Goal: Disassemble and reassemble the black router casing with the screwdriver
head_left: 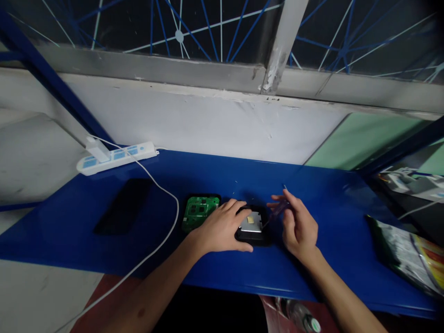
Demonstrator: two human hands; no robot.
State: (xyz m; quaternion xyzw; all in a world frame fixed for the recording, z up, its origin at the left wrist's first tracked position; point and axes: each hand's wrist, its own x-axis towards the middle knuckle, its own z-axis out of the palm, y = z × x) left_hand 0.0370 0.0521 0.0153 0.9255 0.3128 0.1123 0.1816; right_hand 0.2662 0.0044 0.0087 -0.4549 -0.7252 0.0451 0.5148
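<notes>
A black casing with a silver metal plate (254,222) and a small yellowish pad lies on the blue table. My left hand (222,227) rests over its left side, thumb along the near edge and fingers along the far edge, gripping it. To the left is another black casing with a green circuit board (199,210), partly hidden by my left hand. My right hand (299,226), right of the metal plate, has its fingers closed around a thin tool with a clear purplish handle (279,209). The tool's tip points down to the plate's right edge.
A white power strip (118,157) with a plugged-in adapter stands at the back left. Its white cable (175,217) curves across the blue table (222,171). A dark flat object (123,206) lies left, a shiny packet (409,254) right. A bottle (301,314) is below the front edge.
</notes>
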